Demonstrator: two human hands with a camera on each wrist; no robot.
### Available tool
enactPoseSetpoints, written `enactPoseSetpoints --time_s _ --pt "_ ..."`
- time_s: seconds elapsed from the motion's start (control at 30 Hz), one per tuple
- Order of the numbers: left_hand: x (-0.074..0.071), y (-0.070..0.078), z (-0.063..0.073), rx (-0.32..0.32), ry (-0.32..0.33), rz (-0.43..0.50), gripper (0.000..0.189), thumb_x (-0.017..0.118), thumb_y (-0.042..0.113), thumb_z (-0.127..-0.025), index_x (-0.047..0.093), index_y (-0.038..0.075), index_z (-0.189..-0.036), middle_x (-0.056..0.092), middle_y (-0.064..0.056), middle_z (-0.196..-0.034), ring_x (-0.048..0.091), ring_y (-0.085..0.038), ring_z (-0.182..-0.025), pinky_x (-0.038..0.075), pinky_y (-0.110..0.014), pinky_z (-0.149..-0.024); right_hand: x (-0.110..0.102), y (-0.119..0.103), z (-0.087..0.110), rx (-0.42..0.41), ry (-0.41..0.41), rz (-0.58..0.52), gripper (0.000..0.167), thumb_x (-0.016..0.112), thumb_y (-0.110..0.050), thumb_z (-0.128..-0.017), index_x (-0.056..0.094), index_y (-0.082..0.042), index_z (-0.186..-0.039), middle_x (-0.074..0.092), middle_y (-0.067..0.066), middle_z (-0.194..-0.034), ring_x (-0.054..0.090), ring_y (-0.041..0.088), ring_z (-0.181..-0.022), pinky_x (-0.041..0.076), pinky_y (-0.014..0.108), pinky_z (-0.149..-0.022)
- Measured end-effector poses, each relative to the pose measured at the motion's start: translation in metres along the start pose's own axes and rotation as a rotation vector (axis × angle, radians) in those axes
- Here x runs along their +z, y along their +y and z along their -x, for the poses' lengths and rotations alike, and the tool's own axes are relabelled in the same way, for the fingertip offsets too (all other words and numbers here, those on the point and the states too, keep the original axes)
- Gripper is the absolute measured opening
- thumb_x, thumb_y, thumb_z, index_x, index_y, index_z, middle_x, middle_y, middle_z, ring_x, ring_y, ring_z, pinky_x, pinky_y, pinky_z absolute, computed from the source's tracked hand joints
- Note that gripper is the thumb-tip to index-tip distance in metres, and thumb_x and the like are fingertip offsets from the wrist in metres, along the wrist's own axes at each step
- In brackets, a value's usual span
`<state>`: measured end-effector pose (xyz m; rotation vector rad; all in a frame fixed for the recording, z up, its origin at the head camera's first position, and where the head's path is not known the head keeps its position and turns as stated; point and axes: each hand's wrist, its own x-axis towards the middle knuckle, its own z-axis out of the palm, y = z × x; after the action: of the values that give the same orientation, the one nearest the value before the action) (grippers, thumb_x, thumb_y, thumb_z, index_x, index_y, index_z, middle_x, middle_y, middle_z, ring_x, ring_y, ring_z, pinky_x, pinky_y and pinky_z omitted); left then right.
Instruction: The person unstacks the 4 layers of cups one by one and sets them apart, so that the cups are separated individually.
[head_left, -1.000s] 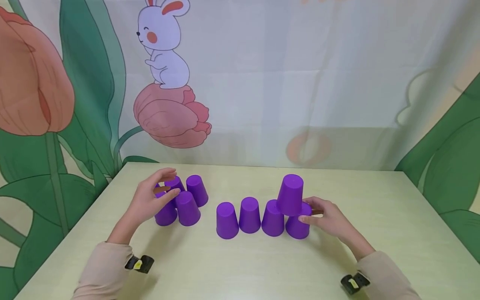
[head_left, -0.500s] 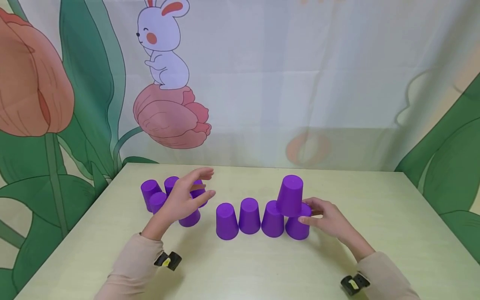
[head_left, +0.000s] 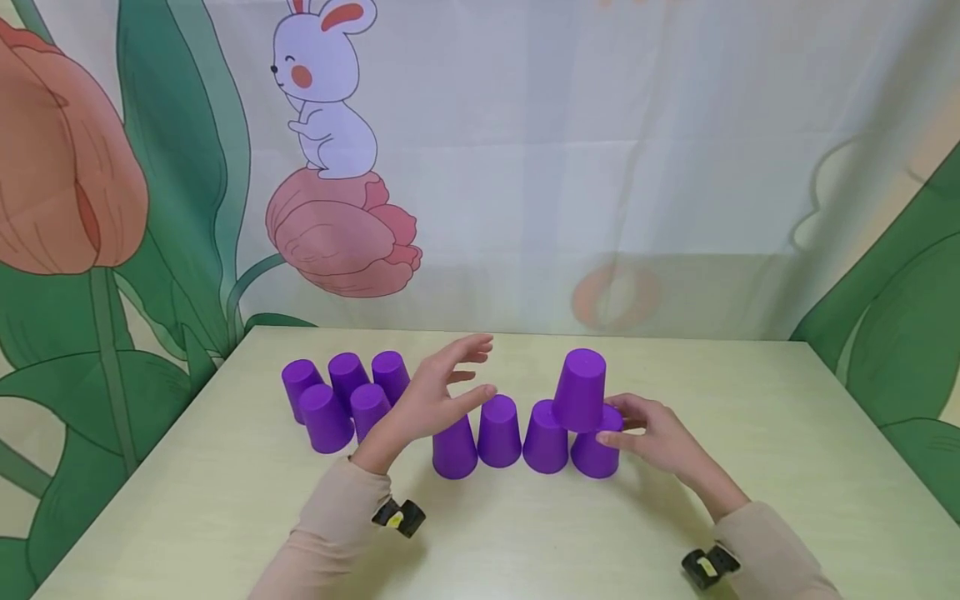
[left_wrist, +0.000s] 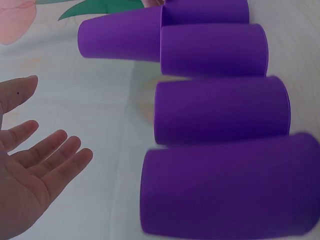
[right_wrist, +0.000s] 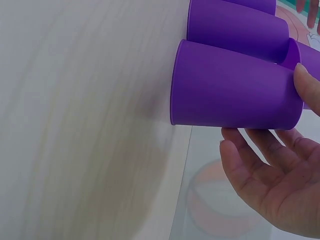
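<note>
Several purple cups stand upside down in a row mid-table, among them the leftmost row cup (head_left: 454,454). One upper cup (head_left: 581,392) rests across the tops of the two rightmost ones. My right hand (head_left: 658,433) holds the rightmost row cup (head_left: 595,457), thumb at its near side, fingers behind; in the right wrist view the thumb lies by the narrow end of this cup (right_wrist: 235,87) and the fingers touch its side. My left hand (head_left: 435,396) hovers above the row's left end, its fingers (left_wrist: 65,172) spread and holding nothing; it partly hides the leftmost cup.
Another group of upturned purple cups (head_left: 327,421) stands on the left of the pale wooden table (head_left: 525,542). Part of that group is behind my left hand and forearm. A printed curtain (head_left: 480,167) with a rabbit and flowers hangs behind the table's far edge.
My left hand has moved right, from over the left group of cups to over the row's left end. My right hand and the cups stay where they were.
</note>
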<state>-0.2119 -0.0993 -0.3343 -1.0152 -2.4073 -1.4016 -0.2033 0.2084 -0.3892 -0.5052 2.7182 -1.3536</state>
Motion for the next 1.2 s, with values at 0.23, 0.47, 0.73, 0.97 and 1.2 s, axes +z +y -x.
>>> enactPoseSetpoints --time_s 0.23,0.47,0.73,0.97,1.2 --pt "0.022 0.005 -0.013 0.016 -0.022 0.06 0.058 0.065 0.008 -0.083 0.038 0.003 -0.134 0.05 -0.017 -0.127 0.05 -0.027 -0.114 0.048 -0.037 -0.089 0.0 0.0 0.0 0.007 -0.003 -0.001 0.046 0.07 -0.022 -0.081 0.055 0.002 -0.116 0.062 0.013 -0.104 0.059 0.028 -0.093 0.049 0.043 -0.08" --pt "0.044 0.006 -0.023 -0.016 -0.037 0.081 0.059 0.065 0.01 -0.084 0.037 0.005 -0.135 0.051 -0.015 -0.126 0.051 -0.025 -0.113 0.048 -0.034 -0.089 0.0 0.001 -0.001 -0.008 -0.003 -0.003 0.045 0.07 -0.021 -0.08 0.056 0.002 -0.116 0.063 0.013 -0.103 0.059 0.028 -0.092 0.049 0.043 -0.08" --pt "0.067 0.006 -0.034 -0.095 -0.073 0.122 0.061 0.065 0.016 -0.084 0.035 0.01 -0.137 0.048 -0.011 -0.129 0.049 -0.023 -0.115 0.046 -0.037 -0.09 0.001 0.001 0.0 -0.008 0.002 -0.005 0.045 0.07 -0.022 -0.08 0.056 0.002 -0.115 0.063 0.013 -0.103 0.06 0.028 -0.092 0.049 0.045 -0.081" --pt "0.082 0.009 -0.04 -0.126 -0.087 0.133 0.064 0.065 0.021 -0.085 0.032 0.011 -0.139 0.049 -0.01 -0.129 0.05 -0.024 -0.115 0.046 -0.037 -0.091 0.0 0.0 0.0 -0.005 0.003 0.009 0.044 0.069 -0.023 -0.081 0.056 0.001 -0.116 0.063 0.012 -0.103 0.059 0.027 -0.093 0.049 0.044 -0.081" --pt "0.093 0.008 -0.044 -0.119 -0.073 0.13 0.062 0.063 0.023 -0.086 0.032 0.012 -0.138 0.052 -0.007 -0.124 0.054 -0.021 -0.109 0.048 -0.026 -0.085 0.001 0.0 0.0 -0.015 0.001 0.009 0.044 0.069 -0.022 -0.081 0.056 0.002 -0.116 0.063 0.013 -0.103 0.06 0.027 -0.092 0.048 0.045 -0.082"
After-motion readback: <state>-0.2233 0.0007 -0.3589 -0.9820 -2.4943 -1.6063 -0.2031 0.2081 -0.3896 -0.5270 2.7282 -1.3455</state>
